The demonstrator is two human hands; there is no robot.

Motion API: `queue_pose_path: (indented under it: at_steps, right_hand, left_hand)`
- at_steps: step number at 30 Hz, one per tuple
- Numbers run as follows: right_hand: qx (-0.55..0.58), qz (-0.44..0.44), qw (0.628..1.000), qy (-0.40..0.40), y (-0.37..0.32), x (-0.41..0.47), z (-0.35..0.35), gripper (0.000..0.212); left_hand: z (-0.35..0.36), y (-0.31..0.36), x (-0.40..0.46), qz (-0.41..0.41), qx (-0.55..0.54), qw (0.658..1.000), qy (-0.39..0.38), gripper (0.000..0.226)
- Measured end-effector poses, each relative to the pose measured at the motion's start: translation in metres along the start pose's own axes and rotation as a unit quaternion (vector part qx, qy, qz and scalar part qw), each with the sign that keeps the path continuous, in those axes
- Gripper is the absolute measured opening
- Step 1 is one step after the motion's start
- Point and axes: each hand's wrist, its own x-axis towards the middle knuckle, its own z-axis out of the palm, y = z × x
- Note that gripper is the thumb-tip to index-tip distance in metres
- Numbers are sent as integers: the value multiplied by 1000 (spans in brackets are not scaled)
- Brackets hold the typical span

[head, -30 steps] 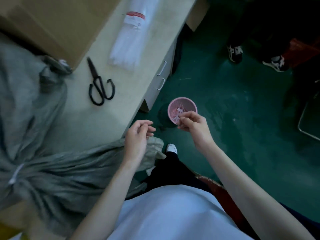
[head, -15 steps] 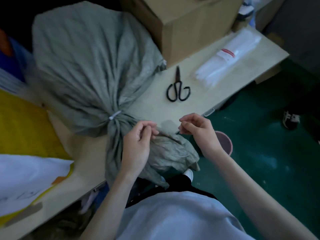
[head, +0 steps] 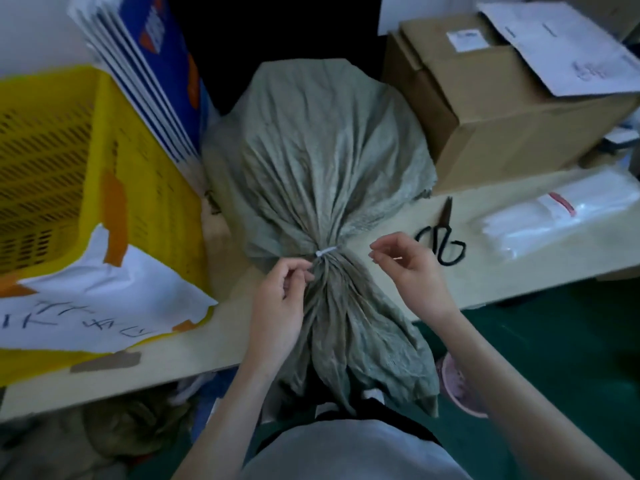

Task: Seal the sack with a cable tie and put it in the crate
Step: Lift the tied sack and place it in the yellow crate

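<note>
The grey sack [head: 322, 161] lies on the bench [head: 502, 268], its neck cinched by a white cable tie [head: 325, 252]. The left hand [head: 280, 303] has its grip pinched at the tie; the right hand [head: 412, 268] hovers beside it, fingers curled, grasping nothing visible. The yellow crate [head: 69, 161] stands left of the sack.

Table [head: 381, 299] bears sack [head: 322, 161], scissors [head: 441, 242], crate [head: 69, 174], box [head: 502, 109]

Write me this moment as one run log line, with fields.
sack: on table, neck cinched | cable tie: around neck | left hand: fingertips at tie | right hand: beside neck, apart | crate: sack not in
</note>
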Motion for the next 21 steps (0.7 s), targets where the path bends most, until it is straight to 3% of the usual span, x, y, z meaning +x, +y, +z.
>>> queue_pose_path:
  at_steps: [4, 7, 10, 12, 14, 17, 19, 21]
  right_hand:
    - [-168, -127, 976, -64, -8, 28, -5, 20]
    - [-345, -268, 897, -65, -9, 50, -4, 34]
    - [-427, -361, 824, -90, -15, 68, -1, 55]
    - [-505, -423, 742, -119, -17, 82, -3, 70]
    - [-573, -453, 668, -141, -17, 97, -5, 88]
    - [-626, -451, 613, -171, -17, 114, -2, 114]
    - [-640, -447, 597, -185, -16, 122, 3, 118]
    - [-642, -434, 605, -184, -14, 127, 9, 112]
  left_hand:
    - [13, -9, 8, -39, 55, 997, 28, 13]
    - [30, -11, 12, -121, 114, 986, 1, 19]
    - [49, -8, 18, -163, 213, 963, -14, 46]
    - [64, -6, 21, -169, 238, 957, -3, 64]
    - [76, -6, 23, -174, 243, 954, 3, 78]
    - [93, 0, 25, -192, 223, 955, 24, 85]
    - [105, 3, 26, -193, 211, 957, 50, 83]
    - [113, 4, 31, -186, 204, 958, 74, 77]
